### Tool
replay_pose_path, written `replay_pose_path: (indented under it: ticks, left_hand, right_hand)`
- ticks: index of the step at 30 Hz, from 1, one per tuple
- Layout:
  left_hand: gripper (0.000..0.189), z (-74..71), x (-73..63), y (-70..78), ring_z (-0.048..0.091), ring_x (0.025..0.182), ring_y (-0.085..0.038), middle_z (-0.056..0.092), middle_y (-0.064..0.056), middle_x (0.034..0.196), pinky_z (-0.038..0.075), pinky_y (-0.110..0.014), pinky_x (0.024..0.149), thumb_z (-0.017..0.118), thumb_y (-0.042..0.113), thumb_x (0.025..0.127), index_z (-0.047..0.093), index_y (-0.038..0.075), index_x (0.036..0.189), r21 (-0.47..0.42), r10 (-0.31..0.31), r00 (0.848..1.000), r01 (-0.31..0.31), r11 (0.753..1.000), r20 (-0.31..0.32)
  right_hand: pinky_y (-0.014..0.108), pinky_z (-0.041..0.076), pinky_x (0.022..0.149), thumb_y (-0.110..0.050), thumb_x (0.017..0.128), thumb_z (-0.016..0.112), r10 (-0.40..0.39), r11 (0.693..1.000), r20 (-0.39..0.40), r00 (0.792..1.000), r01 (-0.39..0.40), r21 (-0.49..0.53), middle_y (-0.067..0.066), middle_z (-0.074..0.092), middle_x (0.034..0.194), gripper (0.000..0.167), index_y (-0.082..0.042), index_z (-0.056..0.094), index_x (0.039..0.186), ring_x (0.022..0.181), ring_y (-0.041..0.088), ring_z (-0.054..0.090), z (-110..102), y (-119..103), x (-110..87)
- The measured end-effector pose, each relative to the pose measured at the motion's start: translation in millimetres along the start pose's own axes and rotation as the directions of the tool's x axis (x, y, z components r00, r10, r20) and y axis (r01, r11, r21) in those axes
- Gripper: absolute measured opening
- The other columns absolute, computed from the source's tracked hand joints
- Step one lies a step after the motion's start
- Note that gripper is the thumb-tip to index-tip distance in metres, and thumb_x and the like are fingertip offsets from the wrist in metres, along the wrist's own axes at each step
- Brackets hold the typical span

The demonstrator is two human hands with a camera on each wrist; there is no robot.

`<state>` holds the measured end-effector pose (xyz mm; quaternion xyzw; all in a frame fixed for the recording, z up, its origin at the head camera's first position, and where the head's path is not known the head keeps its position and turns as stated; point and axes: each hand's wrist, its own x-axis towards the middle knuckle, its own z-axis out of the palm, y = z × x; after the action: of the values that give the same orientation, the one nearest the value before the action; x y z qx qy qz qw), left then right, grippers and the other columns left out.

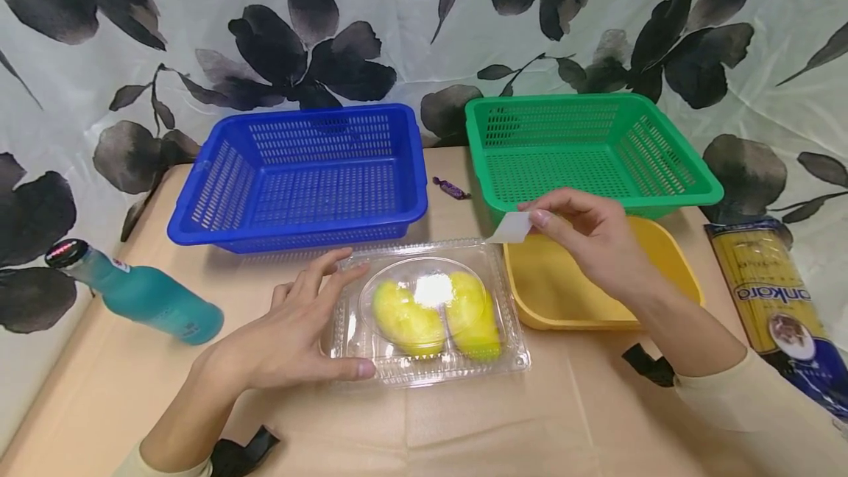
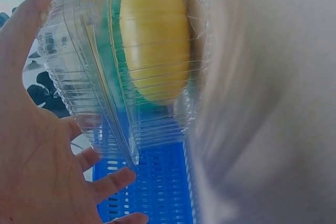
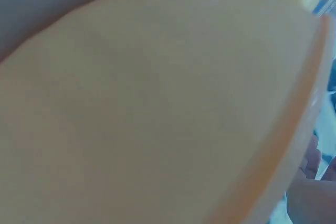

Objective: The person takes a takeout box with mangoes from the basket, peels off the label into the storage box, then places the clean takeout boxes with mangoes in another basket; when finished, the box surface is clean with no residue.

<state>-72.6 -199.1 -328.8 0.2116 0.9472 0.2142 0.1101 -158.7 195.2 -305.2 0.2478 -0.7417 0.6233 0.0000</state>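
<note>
A clear plastic clamshell container (image 1: 424, 374) lies closed on the table, with smooth yellow fruit-like pieces (image 1: 407, 319) inside. My left hand (image 1: 291, 341) rests at its left side, fingers spread, the thumb along the front left corner and fingertips at the back left. In the left wrist view the container's ribbed wall (image 2: 157, 124) stands beside the spread fingers (image 2: 113, 184). Between thumb and forefinger my right hand (image 1: 596, 241) pinches a small white slip of paper (image 1: 512, 228), above the container's back right corner. The right wrist view shows mostly blurred beige surface.
A blue basket (image 1: 298, 235) and a green basket (image 1: 596, 205) stand at the back, with a purple-wrapped candy (image 1: 452, 188) between them. A yellow tray (image 1: 583, 324) sits under my right hand. A teal bottle (image 1: 149, 297) lies left; a pasta packet (image 1: 775, 300) lies right.
</note>
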Motion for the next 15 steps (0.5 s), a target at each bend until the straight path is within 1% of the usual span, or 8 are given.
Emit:
replay_pose_path:
  ticks: [3,5,7,9,11,13,15]
  left_hand:
    - [0.114,1.2,-0.5,0.2,0.022,0.151,-0.042,0.003,-0.004,0.17,0.028,-0.067,0.105,0.07,0.083,0.072,0.021,0.032,0.162,-0.002,-0.01,1.0,0.01,1.0,0.001]
    - [0.115,1.3,-0.6,0.6,0.021,0.151,-0.041,0.002,-0.004,0.17,0.028,-0.068,0.105,0.07,0.083,0.073,0.02,0.032,0.163,-0.001,-0.01,1.0,0.01,1.0,0.004]
    - [0.115,1.1,-0.6,0.6,0.019,0.152,-0.039,0.0,-0.003,0.171,0.028,-0.068,0.105,0.069,0.084,0.073,0.019,0.032,0.163,0.002,-0.014,1.0,0.014,1.0,0.014]
    - [0.116,0.5,-0.9,0.9,0.016,0.154,-0.037,-0.002,-0.002,0.171,0.029,-0.068,0.105,0.067,0.085,0.073,0.018,0.033,0.164,0.006,-0.021,0.999,0.021,1.0,0.026]
    - [0.117,0.1,-1.3,1.3,0.014,0.154,-0.035,-0.003,-0.002,0.171,0.029,-0.068,0.105,0.067,0.086,0.073,0.017,0.032,0.164,0.009,-0.023,0.999,0.023,1.0,0.035]
    - [0.117,0.2,-1.8,1.4,0.014,0.154,-0.035,-0.004,-0.001,0.171,0.029,-0.069,0.105,0.067,0.086,0.073,0.018,0.031,0.164,0.009,-0.027,0.999,0.027,1.0,0.04]
    - [0.117,0.7,-1.8,1.7,0.014,0.154,-0.036,-0.003,-0.002,0.171,0.029,-0.068,0.105,0.067,0.086,0.073,0.018,0.031,0.164,0.006,-0.027,0.999,0.026,1.0,0.041]
  right_hand:
    - [0.022,0.054,0.092,0.007,0.098,0.062,-0.057,0.998,0.007,0.998,0.057,0.001,0.006,0.072,0.109,0.015,0.002,0.073,0.108,0.107,0.02,0.062,-16,4,-2.6]
    - [0.02,0.053,0.093,0.01,0.096,0.064,-0.078,0.995,0.01,0.997,0.079,-0.062,0.005,0.072,0.108,0.016,0.003,0.074,0.106,0.11,0.019,0.061,-27,5,-5.4]
    - [0.018,0.052,0.092,0.012,0.093,0.065,-0.087,0.982,0.033,0.996,0.092,-0.162,0.004,0.071,0.108,0.018,0.003,0.075,0.105,0.11,0.017,0.06,-37,6,-8.8]
    - [0.016,0.051,0.093,0.012,0.092,0.068,-0.091,0.953,0.067,0.994,0.106,-0.285,0.002,0.07,0.108,0.019,-0.001,0.076,0.104,0.11,0.014,0.06,-46,7,-12.0]
    - [0.014,0.05,0.092,0.012,0.09,0.07,-0.089,0.921,0.1,0.991,0.121,-0.371,0.0,0.069,0.108,0.022,-0.005,0.078,0.102,0.108,0.012,0.059,-53,10,-14.6]
    - [0.013,0.049,0.089,0.01,0.09,0.072,-0.08,0.896,0.12,0.99,0.124,-0.426,-0.002,0.069,0.105,0.025,-0.011,0.078,0.102,0.102,0.01,0.059,-59,13,-16.4]
    - [0.012,0.049,0.085,0.007,0.09,0.074,-0.071,0.871,0.119,0.99,0.12,-0.477,-0.005,0.069,0.099,0.027,-0.017,0.079,0.102,0.095,0.009,0.059,-64,16,-18.1]
